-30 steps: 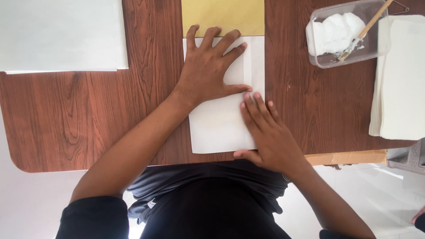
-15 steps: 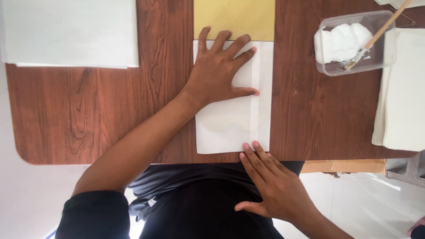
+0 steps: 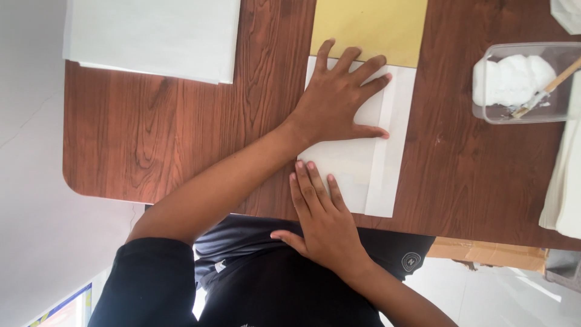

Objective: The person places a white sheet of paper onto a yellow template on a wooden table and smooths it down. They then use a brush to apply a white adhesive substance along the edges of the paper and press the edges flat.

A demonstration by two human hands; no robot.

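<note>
Both hands' fingers (image 3: 315, 184) lie flat upon the white folded paper (image 3: 387, 157).

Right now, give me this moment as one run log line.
left hand: flat on folded white paper sheet | right hand: fingertips on sheet's near edge | yellow paper: beyond

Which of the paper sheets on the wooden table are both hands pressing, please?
The white folded paper sheet at the near edge; the yellow sheet and the white stack lie untouched.

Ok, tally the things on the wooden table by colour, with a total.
White: 5 (folded white paper sheet under both hands, white paper stack, white paste, white sheets at right edge, white scrap in corner)
Yellow: 1 (yellow paper sheet)
Clear: 1 (clear plastic tub)
Total: 7
</note>
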